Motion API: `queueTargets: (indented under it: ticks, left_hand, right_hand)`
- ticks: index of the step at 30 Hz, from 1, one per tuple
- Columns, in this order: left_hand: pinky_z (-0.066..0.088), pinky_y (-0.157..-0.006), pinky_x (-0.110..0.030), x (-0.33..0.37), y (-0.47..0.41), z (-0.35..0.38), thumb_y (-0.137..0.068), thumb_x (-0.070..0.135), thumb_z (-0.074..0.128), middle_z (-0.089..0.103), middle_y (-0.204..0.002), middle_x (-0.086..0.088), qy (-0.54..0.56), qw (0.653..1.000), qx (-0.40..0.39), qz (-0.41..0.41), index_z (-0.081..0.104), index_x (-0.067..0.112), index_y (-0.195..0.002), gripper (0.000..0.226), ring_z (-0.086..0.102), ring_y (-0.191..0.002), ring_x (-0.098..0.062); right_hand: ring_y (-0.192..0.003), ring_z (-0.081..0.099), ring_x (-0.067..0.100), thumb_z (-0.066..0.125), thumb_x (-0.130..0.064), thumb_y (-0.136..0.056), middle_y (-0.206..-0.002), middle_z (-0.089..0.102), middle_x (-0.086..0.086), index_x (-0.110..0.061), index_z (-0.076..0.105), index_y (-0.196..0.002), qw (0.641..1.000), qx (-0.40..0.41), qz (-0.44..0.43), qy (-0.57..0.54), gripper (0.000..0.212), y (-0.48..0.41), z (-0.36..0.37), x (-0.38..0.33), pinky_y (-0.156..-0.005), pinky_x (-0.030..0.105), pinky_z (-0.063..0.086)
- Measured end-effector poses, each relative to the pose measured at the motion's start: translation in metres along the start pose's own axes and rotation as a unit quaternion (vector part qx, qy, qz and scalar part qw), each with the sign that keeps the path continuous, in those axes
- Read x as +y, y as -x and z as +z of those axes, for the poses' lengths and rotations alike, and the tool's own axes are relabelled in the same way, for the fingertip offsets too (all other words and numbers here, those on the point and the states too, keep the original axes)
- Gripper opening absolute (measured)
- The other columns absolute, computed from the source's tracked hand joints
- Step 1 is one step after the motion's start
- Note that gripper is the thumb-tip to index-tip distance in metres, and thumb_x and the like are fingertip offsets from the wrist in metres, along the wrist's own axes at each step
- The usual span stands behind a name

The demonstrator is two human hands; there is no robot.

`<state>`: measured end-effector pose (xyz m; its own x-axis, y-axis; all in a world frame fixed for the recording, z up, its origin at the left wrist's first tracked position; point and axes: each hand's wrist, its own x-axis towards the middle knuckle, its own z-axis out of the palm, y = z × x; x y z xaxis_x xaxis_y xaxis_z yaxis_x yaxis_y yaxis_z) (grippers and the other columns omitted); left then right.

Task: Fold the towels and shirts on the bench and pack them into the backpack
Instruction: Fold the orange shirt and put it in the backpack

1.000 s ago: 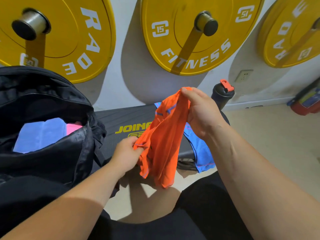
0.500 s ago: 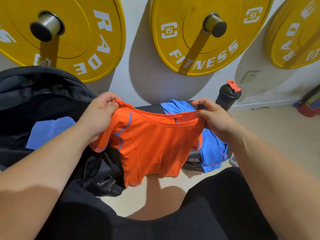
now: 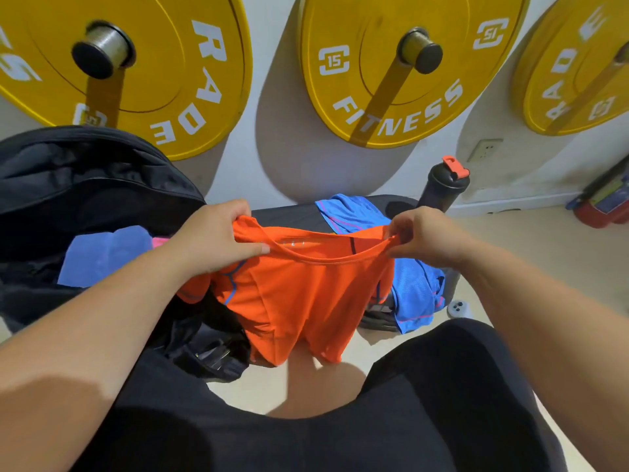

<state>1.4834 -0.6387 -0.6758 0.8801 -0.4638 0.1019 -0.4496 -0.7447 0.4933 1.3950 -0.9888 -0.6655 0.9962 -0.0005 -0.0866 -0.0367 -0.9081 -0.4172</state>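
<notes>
Partly done. Inside the open backpack (image 3: 102, 199): a blue towel (image 3: 102, 253) and something pink. Up in the air over the bench (image 3: 289, 212): orange shirt (image 3: 299, 294), left hand (image 3: 218, 236) and right hand (image 3: 422, 236) each in a tight grip on a shoulder. Still unfolded on the bench: blue shirt (image 3: 354, 212).

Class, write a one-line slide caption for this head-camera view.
Left hand and right hand hold up an orange shirt by its collar, between the open backpack and a blue shirt.

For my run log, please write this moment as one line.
step: spread orange shirt | left hand: grips collar | right hand: grips collar | backpack: open | blue shirt: on bench
</notes>
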Motion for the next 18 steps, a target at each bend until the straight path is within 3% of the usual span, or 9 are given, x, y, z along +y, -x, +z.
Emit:
queueTargets:
  ticks: [2, 5, 8, 10, 12, 15, 18]
  left_hand:
    - [0.039, -0.058, -0.032, -0.002, 0.001, 0.0, -0.076, 0.037, 0.08, 0.057, -0.066, 0.002, 0.016, 1.0, 0.009, 0.018, 0.05, 0.024, -0.072, 0.033, 0.055, -0.066, -0.017]
    - [0.041, -0.062, -0.033, -0.004, 0.002, -0.003, -0.084, 0.03, 0.076, 0.058, -0.068, -0.001, 0.065, 0.997, 0.013, 0.034, 0.055, 0.021, -0.074, 0.026, 0.055, -0.068, -0.016]
    - [0.043, -0.064, -0.03, -0.005, 0.004, -0.005, -0.089, 0.031, 0.073, 0.059, -0.069, -0.001, 0.125, 0.991, -0.006, 0.04, 0.057, 0.019, -0.076, 0.024, 0.054, -0.065, -0.015]
    - [0.042, -0.062, -0.031, -0.007, 0.007, -0.004, -0.088, 0.041, 0.067, 0.056, -0.069, -0.005, 0.175, 0.984, -0.005, 0.032, 0.058, 0.013, -0.078, 0.031, 0.05, -0.064, -0.012]
    - [0.04, -0.064, -0.033, -0.009, 0.009, -0.004, -0.088, 0.046, 0.061, 0.056, -0.072, -0.017, 0.216, 0.976, -0.003, 0.018, 0.059, 0.006, -0.081, 0.04, 0.048, -0.066, -0.012]
    - [0.046, -0.069, -0.039, -0.008, 0.014, -0.003, -0.09, 0.045, 0.058, 0.062, -0.083, -0.025, 0.259, 0.966, 0.013, 0.006, 0.064, 0.006, -0.085, 0.04, 0.053, -0.071, -0.015]
    - [0.053, -0.076, -0.038, -0.004, 0.018, 0.0, -0.099, 0.031, 0.058, 0.073, -0.091, -0.016, 0.311, 0.949, 0.04, -0.018, 0.071, 0.012, -0.095, 0.024, 0.063, -0.077, -0.014]
  right_hand:
    - [-0.066, 0.06, 0.012, 0.084, -0.027, -0.078, -0.07, 0.064, -0.008, -0.02, 0.069, -0.08, 0.999, 0.028, -0.009, 0.038, 0.016, 0.0, 0.001, 0.002, -0.06, 0.026, 0.044]
    - [-0.075, 0.057, 0.016, 0.076, -0.045, -0.084, -0.082, 0.059, -0.005, -0.022, 0.067, -0.08, 0.996, 0.049, -0.03, 0.073, 0.025, 0.002, 0.0, 0.012, -0.065, 0.029, 0.039]
    - [-0.086, 0.058, 0.012, 0.069, -0.058, -0.08, -0.096, 0.061, -0.005, -0.02, 0.067, -0.082, 0.999, 0.033, -0.029, -0.004, 0.038, 0.01, -0.004, 0.013, -0.077, 0.026, 0.043]
    - [-0.071, 0.055, 0.009, 0.076, -0.048, -0.079, -0.08, 0.062, -0.006, -0.012, 0.065, -0.082, 0.994, 0.021, -0.009, -0.111, 0.038, 0.019, -0.008, 0.011, -0.069, 0.028, 0.045]
    - [-0.062, 0.044, 0.011, 0.081, -0.024, -0.084, -0.067, 0.052, -0.003, -0.009, 0.055, -0.076, 0.985, 0.023, -0.008, -0.17, 0.031, 0.027, -0.012, 0.009, -0.062, 0.032, 0.039]
    - [-0.07, 0.054, 0.015, 0.075, -0.005, -0.086, -0.075, 0.061, 0.012, -0.011, 0.057, -0.089, 0.975, 0.048, 0.005, -0.216, 0.02, 0.035, -0.015, 0.006, -0.069, 0.04, 0.049]
    - [-0.086, 0.069, 0.027, 0.078, -0.013, -0.085, -0.096, 0.072, 0.019, -0.021, 0.064, -0.116, 0.967, 0.066, 0.046, -0.242, 0.034, 0.04, -0.014, 0.007, -0.084, 0.043, 0.058]
